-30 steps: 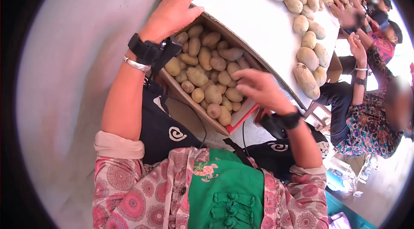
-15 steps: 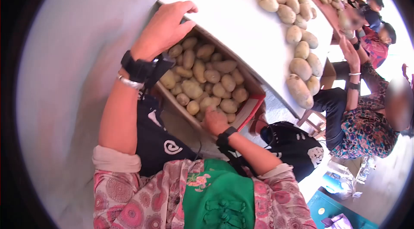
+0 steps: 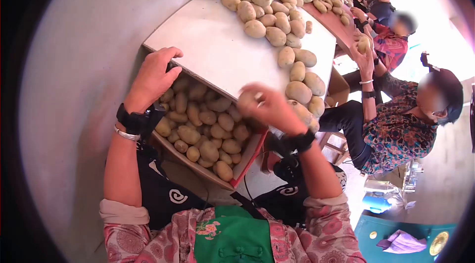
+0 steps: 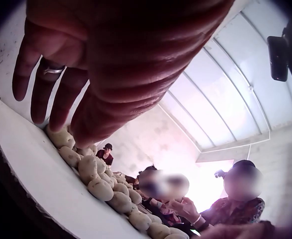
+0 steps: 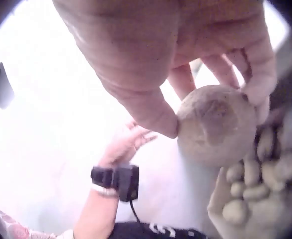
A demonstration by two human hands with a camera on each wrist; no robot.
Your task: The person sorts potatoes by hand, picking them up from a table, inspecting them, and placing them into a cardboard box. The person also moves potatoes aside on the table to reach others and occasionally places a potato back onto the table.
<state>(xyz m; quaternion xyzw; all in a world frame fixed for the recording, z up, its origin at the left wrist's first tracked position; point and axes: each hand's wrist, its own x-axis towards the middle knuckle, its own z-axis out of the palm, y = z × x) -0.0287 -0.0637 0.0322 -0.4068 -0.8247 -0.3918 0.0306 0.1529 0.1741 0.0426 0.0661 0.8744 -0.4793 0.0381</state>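
Between the thumb and fingers of my right hand (image 3: 272, 108) is a round potato (image 5: 216, 125) with a dark scarred patch, plain in the right wrist view. In the head view this hand is blurred, raised over the box's far right side by the white board's edge. My left hand (image 3: 152, 76) lies at the board's near left edge, over the box's corner; its fingers (image 4: 39, 94) stretch out loosely in the left wrist view, a ring on one. The cardboard box (image 3: 190, 173) below holds many potatoes (image 3: 209, 151).
On the white board (image 3: 198, 40), a large heap of potatoes (image 3: 262, 0) lies at the back, with a line of potatoes (image 3: 298, 92) down its right edge. Several people sit to the right, the nearest in a patterned shirt (image 3: 396, 129). A wall (image 3: 74, 90) stands at left.
My right hand dipped among the potatoes in the box, then rose up and away with one. The head view has shifted, showing more of the heap. My left hand keeps its place at the edge.
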